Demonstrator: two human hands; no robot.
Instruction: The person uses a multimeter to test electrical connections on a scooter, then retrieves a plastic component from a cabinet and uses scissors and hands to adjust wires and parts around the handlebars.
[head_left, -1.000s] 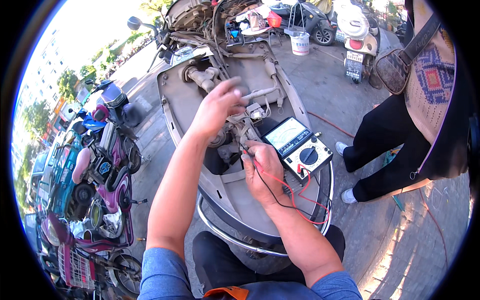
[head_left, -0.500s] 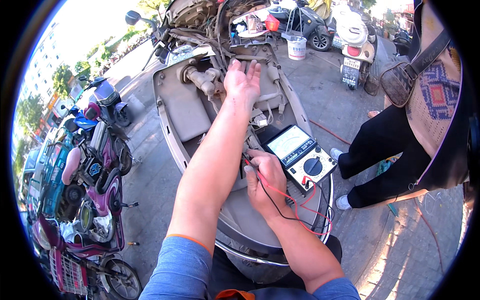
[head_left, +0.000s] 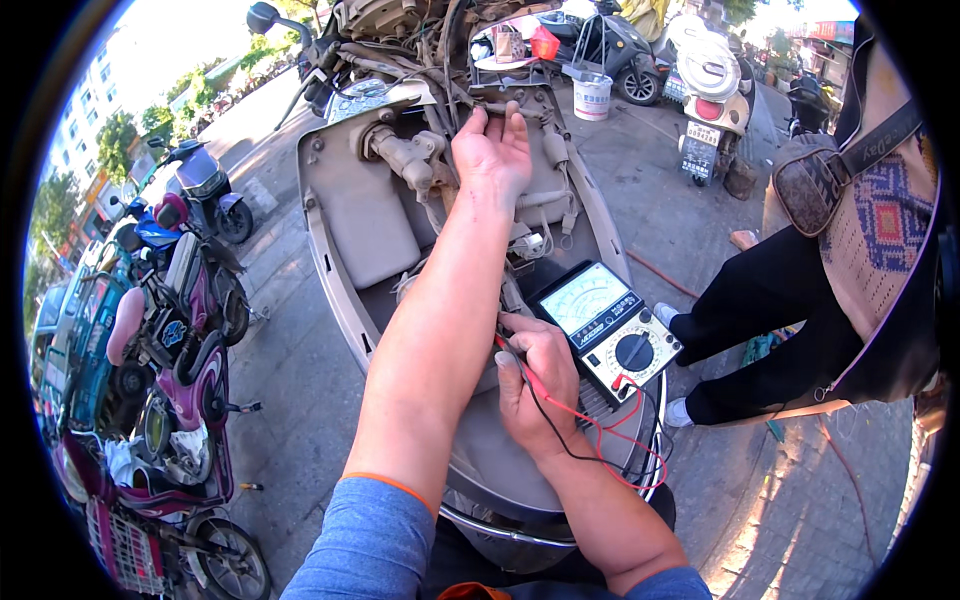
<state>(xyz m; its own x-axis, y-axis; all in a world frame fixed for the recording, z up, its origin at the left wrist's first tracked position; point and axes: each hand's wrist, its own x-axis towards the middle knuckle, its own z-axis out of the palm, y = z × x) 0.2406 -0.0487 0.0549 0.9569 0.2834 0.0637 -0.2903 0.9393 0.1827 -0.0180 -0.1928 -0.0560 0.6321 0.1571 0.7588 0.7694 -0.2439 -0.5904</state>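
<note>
My left hand [head_left: 491,155] reaches far forward over the stripped scooter body [head_left: 362,215], palm up and fingers apart, near the cables below the steering area. I see nothing in its grip. Close to me, my right hand [head_left: 542,385] is closed around the red and black test leads [head_left: 545,392], held near the scooter's middle; their tips are hidden by my left forearm. An analog multimeter [head_left: 618,335] with a black dial lies tilted on the scooter just right of that hand. The leads loop back into its red plug.
A person in black trousers [head_left: 745,300] stands close on the right. Parked bikes and scooters [head_left: 190,345] line the left. Behind are a white bucket [head_left: 592,97] and a cream scooter [head_left: 712,95]. Exposed wiring [head_left: 425,70] fills the scooter's front.
The view has shifted slightly. The fingers of my left hand have moved a little and sit closer together. My right hand keeps hold of the test leads beside the meter.
</note>
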